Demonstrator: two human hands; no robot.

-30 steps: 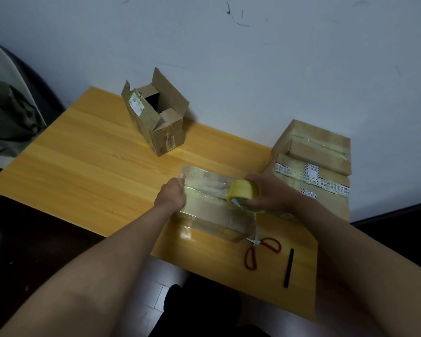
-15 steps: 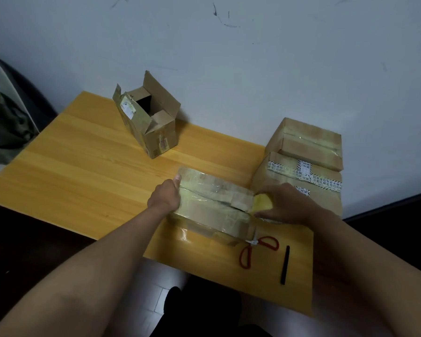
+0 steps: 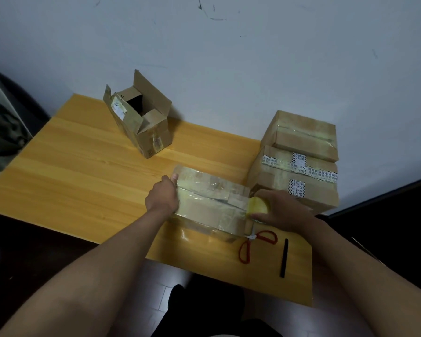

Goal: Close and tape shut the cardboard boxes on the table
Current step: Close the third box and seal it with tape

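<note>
Red-handled scissors (image 3: 254, 242) lie just beside a black pen (image 3: 284, 258) on the wooden table (image 3: 83, 171).

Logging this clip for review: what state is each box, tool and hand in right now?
flat box: closed, tape across the top
open box: flaps up, untaped
top stacked box: closed, taped
bottom stacked box: closed, taped
tape roll: held at the flat box's right end
left hand: pressing the flat box's left end
right hand: gripping the roll
scissors: lying unused
</note>
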